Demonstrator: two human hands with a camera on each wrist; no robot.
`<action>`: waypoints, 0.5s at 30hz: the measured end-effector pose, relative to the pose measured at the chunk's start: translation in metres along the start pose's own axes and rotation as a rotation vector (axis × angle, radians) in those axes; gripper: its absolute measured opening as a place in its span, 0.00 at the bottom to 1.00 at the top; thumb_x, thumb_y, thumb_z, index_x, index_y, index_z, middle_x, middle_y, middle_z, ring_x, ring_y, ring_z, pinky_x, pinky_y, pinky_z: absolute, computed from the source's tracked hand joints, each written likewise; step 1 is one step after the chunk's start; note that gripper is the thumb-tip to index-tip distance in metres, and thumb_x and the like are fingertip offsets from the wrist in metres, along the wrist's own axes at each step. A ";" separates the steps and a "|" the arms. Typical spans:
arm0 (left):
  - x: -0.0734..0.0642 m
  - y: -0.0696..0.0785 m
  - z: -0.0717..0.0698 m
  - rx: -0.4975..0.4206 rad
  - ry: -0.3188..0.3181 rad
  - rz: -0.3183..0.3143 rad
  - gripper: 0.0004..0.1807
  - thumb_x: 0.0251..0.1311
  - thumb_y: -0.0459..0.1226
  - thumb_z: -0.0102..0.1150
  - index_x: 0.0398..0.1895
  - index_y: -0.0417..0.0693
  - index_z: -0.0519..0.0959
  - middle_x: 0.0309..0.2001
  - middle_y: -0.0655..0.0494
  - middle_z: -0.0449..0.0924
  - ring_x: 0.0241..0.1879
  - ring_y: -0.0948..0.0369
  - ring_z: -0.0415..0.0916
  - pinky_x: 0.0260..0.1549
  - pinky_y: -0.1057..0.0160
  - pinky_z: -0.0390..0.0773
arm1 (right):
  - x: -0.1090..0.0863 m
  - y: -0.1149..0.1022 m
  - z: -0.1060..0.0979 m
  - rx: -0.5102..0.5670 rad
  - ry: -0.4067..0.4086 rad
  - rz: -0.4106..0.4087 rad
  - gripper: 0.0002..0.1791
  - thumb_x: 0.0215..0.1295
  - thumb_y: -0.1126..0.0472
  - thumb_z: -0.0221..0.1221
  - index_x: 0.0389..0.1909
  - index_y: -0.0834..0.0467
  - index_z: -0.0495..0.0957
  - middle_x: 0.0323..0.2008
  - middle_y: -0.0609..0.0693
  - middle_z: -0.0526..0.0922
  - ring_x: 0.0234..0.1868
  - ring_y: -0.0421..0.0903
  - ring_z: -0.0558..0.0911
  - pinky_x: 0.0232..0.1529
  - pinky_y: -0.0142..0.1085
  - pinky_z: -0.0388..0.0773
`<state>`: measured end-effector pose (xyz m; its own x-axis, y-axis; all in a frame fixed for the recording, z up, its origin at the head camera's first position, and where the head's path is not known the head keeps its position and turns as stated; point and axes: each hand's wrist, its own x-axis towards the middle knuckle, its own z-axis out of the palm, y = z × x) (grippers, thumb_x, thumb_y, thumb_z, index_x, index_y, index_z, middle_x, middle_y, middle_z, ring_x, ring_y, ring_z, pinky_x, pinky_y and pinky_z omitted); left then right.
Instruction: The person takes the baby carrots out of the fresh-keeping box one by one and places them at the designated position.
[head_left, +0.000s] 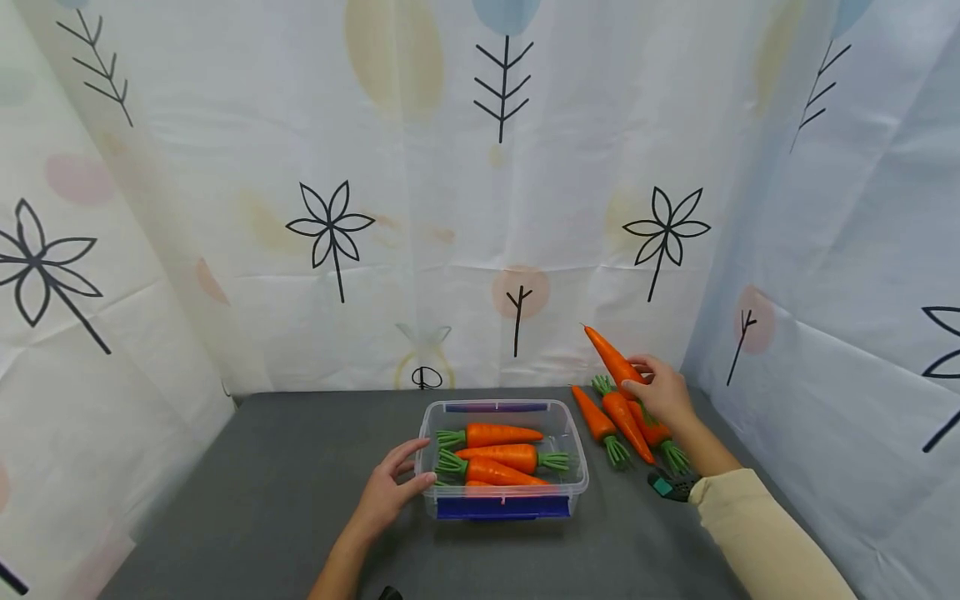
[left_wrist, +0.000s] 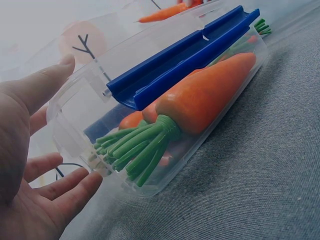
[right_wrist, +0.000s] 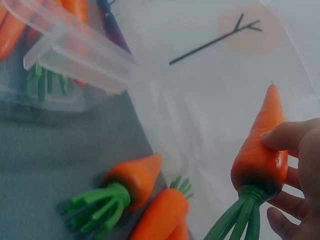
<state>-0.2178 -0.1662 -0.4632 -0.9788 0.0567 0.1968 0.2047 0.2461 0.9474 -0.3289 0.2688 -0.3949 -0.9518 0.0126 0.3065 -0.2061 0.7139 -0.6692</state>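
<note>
My right hand (head_left: 663,390) grips a carrot (head_left: 611,354) above the back right of the table, its thin tip toward the upper left. In the right wrist view, the thumb lies across the orange body of the held carrot (right_wrist: 260,150), and green stems hang below. My left hand (head_left: 393,483) is at the left end of a clear plastic box (head_left: 581,475), fingers loosely spread; in the left wrist view the fingertips (left_wrist: 92,182) are close to the box wall, and contact is hard to tell. Several carrots (head_left: 510,457) with green stems lie inside the box.
Right of the box, beneath my right hand, several loose carrots (head_left: 600,421) lie on the grey table (head_left: 300,467). Blue latches (head_left: 502,507) run along the box's long sides. A patterned white curtain (head_left: 450,208) stands behind the table and at both sides.
</note>
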 end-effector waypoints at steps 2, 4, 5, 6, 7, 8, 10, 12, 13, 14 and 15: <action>-0.002 0.006 0.000 0.002 -0.002 0.004 0.27 0.57 0.32 0.67 0.61 0.41 0.75 0.65 0.36 0.66 0.56 0.36 0.71 0.46 0.47 0.78 | -0.001 0.008 -0.001 -0.025 0.011 0.011 0.25 0.66 0.62 0.61 0.62 0.64 0.70 0.55 0.67 0.75 0.48 0.61 0.77 0.39 0.49 0.80; -0.003 0.008 0.000 0.003 0.001 0.006 0.27 0.57 0.32 0.67 0.61 0.41 0.75 0.64 0.37 0.66 0.56 0.36 0.71 0.46 0.47 0.78 | -0.002 0.016 -0.003 -0.045 0.014 0.025 0.25 0.66 0.62 0.60 0.62 0.64 0.70 0.55 0.68 0.75 0.46 0.61 0.78 0.38 0.47 0.80; -0.004 0.008 0.000 0.001 0.003 0.007 0.26 0.57 0.31 0.67 0.61 0.41 0.75 0.64 0.37 0.67 0.56 0.36 0.71 0.46 0.47 0.79 | -0.003 0.020 -0.003 -0.056 0.016 0.032 0.25 0.66 0.62 0.60 0.62 0.64 0.71 0.55 0.68 0.75 0.45 0.61 0.79 0.37 0.47 0.80; -0.004 0.007 0.000 -0.001 0.004 0.008 0.26 0.56 0.31 0.67 0.61 0.41 0.75 0.64 0.37 0.67 0.56 0.36 0.71 0.45 0.47 0.79 | -0.004 0.024 -0.003 -0.063 0.016 0.038 0.25 0.66 0.62 0.60 0.62 0.65 0.71 0.55 0.68 0.75 0.45 0.61 0.79 0.36 0.46 0.81; -0.003 0.007 0.000 -0.002 0.006 0.011 0.26 0.56 0.31 0.67 0.60 0.41 0.75 0.64 0.37 0.67 0.56 0.36 0.71 0.45 0.47 0.79 | -0.005 0.027 -0.004 -0.067 0.018 0.043 0.24 0.66 0.62 0.60 0.61 0.65 0.71 0.55 0.69 0.75 0.44 0.60 0.80 0.35 0.45 0.81; -0.003 0.006 0.000 -0.003 0.007 0.013 0.26 0.56 0.31 0.67 0.60 0.41 0.76 0.64 0.38 0.67 0.56 0.36 0.71 0.45 0.47 0.79 | -0.005 0.031 -0.005 -0.068 0.017 0.050 0.24 0.66 0.62 0.60 0.61 0.66 0.71 0.55 0.69 0.75 0.43 0.60 0.80 0.34 0.44 0.81; -0.003 0.004 0.000 -0.003 0.006 0.016 0.27 0.56 0.31 0.68 0.60 0.41 0.75 0.64 0.38 0.67 0.56 0.35 0.71 0.45 0.47 0.79 | -0.007 0.038 -0.006 -0.069 0.016 0.065 0.24 0.66 0.62 0.59 0.61 0.66 0.70 0.54 0.70 0.75 0.42 0.60 0.81 0.33 0.44 0.82; -0.002 0.004 0.001 -0.001 0.006 0.019 0.27 0.56 0.31 0.68 0.61 0.42 0.75 0.64 0.38 0.67 0.56 0.35 0.71 0.44 0.47 0.79 | -0.008 0.044 -0.008 -0.080 0.017 0.072 0.24 0.66 0.63 0.59 0.61 0.67 0.70 0.54 0.70 0.75 0.42 0.61 0.81 0.35 0.46 0.81; -0.002 0.003 0.001 0.002 0.006 0.021 0.27 0.56 0.32 0.68 0.61 0.42 0.75 0.64 0.38 0.67 0.56 0.35 0.71 0.44 0.47 0.79 | -0.009 0.047 -0.009 -0.090 0.018 0.074 0.24 0.66 0.63 0.60 0.61 0.67 0.70 0.54 0.71 0.75 0.42 0.61 0.81 0.37 0.48 0.80; -0.002 0.003 0.000 0.004 0.006 0.020 0.27 0.56 0.32 0.68 0.61 0.42 0.75 0.64 0.38 0.66 0.56 0.35 0.71 0.44 0.47 0.79 | -0.010 0.051 -0.009 -0.104 0.018 0.078 0.24 0.65 0.63 0.60 0.61 0.68 0.70 0.54 0.71 0.75 0.43 0.62 0.80 0.38 0.49 0.79; -0.002 0.003 0.000 0.006 0.005 0.020 0.27 0.56 0.32 0.68 0.61 0.42 0.75 0.65 0.38 0.66 0.56 0.35 0.71 0.45 0.47 0.79 | -0.010 0.054 -0.010 -0.119 0.017 0.082 0.24 0.65 0.63 0.60 0.60 0.68 0.70 0.54 0.71 0.75 0.43 0.62 0.80 0.39 0.50 0.78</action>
<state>-0.2152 -0.1650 -0.4606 -0.9745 0.0571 0.2171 0.2245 0.2511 0.9416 -0.3277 0.3143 -0.4274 -0.9600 0.0854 0.2665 -0.0987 0.7880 -0.6077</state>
